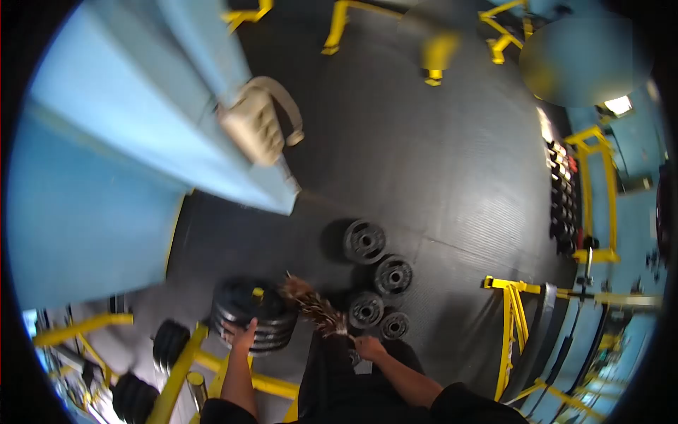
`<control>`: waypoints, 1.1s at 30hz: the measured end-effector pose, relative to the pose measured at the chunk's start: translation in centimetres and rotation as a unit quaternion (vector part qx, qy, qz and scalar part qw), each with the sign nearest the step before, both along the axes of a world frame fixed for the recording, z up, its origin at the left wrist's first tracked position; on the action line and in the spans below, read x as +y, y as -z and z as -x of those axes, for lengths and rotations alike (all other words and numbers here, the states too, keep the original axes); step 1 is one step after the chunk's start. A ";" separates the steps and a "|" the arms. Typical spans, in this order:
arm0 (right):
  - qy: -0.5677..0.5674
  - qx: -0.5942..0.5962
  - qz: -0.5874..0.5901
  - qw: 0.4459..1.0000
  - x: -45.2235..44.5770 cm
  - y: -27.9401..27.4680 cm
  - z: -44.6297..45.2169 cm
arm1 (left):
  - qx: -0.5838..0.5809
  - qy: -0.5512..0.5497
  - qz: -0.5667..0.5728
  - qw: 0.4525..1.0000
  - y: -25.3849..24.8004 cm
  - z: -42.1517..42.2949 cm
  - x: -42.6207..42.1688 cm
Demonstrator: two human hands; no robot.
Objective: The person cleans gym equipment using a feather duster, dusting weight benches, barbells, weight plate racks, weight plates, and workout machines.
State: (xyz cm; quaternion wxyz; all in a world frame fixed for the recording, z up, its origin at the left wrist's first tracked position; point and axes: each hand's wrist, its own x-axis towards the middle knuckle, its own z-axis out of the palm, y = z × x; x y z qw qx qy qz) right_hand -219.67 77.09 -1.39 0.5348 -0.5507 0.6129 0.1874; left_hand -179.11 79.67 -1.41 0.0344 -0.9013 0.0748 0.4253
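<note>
My left hand [242, 335] lies against the edges of a stack of black weight plates [272, 333] on a yellow rack, its thumb and fingers spread apart. In my right hand [369, 348], the fingers are closed round the handle of a brown feather duster [314, 305]. The duster's feathers point up and left, with the tip beside the plate stack. Past my right hand, several loose black plates lie on the dark floor, among them a large plate [365, 241] and a smaller plate [394, 326].
More plates [134, 398] hang on the yellow rack [173, 378] at lower left. A blue pillar [152, 120] carrying a beige box [253, 127] stands at upper left. Yellow-framed equipment [510, 339] stands to the right, with a dumbbell rack [563, 198] beyond.
</note>
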 end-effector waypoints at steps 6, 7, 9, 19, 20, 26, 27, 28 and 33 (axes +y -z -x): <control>0.222 0.017 0.046 0.974 0.6 -6.5 9.6 | -0.097 0.095 0.094 0.986 -1.5 8.8 -3.7; 0.239 0.013 0.065 0.969 1.2 -7.0 11.9 | -0.077 0.146 0.117 0.979 -1.9 11.0 -4.6; 0.302 0.057 0.096 0.947 3.0 -7.9 16.5 | 0.010 0.121 0.199 0.973 -2.3 16.2 -6.1; 0.506 0.086 0.087 0.854 24.6 -6.2 38.0 | 0.016 0.552 0.286 0.783 -9.7 44.9 -9.0; 0.542 0.090 0.110 0.828 27.1 -6.4 39.0 | 0.008 0.559 0.276 0.782 -10.2 47.6 -9.0; 0.701 0.109 0.131 0.693 34.9 -8.1 42.0 | -0.002 0.525 0.372 0.765 -14.6 58.5 -8.7; 0.732 0.100 0.132 0.661 35.3 -8.2 42.3 | 0.014 0.527 0.393 0.754 -15.2 59.6 -8.9; 0.739 0.097 0.130 0.653 35.4 -8.2 42.6 | 0.014 0.536 0.393 0.747 -15.5 60.5 -9.1; 0.810 0.082 0.219 0.538 34.0 -8.3 43.8 | 0.032 0.543 0.408 0.734 -13.6 63.8 -10.9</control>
